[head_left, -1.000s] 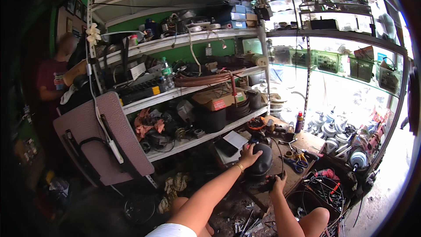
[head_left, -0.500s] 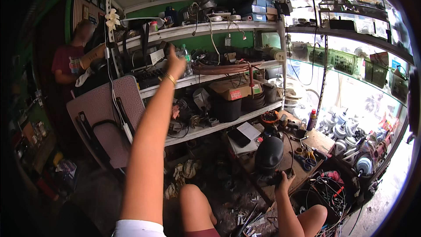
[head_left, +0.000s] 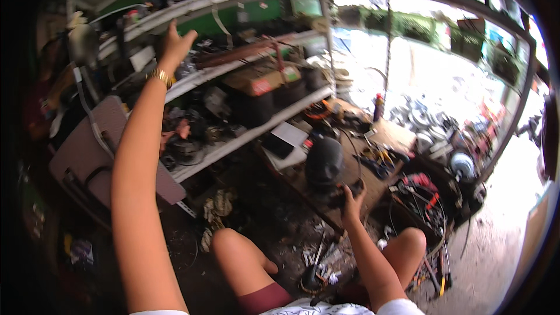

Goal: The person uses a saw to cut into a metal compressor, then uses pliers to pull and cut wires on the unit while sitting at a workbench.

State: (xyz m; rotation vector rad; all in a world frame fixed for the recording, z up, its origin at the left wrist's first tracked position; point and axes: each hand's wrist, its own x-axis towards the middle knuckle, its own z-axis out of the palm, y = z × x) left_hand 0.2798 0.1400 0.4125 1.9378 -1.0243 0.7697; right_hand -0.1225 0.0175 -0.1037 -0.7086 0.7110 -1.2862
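My left hand (head_left: 178,45) is raised in front of the middle shelf (head_left: 256,49), fingers apart, with nothing visible in it; a gold watch (head_left: 161,77) is on that wrist. My right hand (head_left: 353,197) grips a small dark part at the base of a black rounded canister (head_left: 324,160), with a black cable (head_left: 356,150) rising beside it. The canister stands on a worn wooden bench (head_left: 379,189). A dark rectangular device (head_left: 278,144) and white paper (head_left: 290,132) lie behind it. Scissors (head_left: 379,164) lie to its right.
A folded padded board (head_left: 93,163) leans at left. A bin of cables and tools (head_left: 423,207) sits right of the bench, grey jugs (head_left: 420,114) behind. Scraps (head_left: 326,256) litter the floor near my knees. The shelving edge (head_left: 245,128) crosses the middle; a person is blurred at far left.
My left hand left the canister and rose to the shelves, moving up and left. The view has swung, shifting the scene up and left. My right hand stays at the canister's base.
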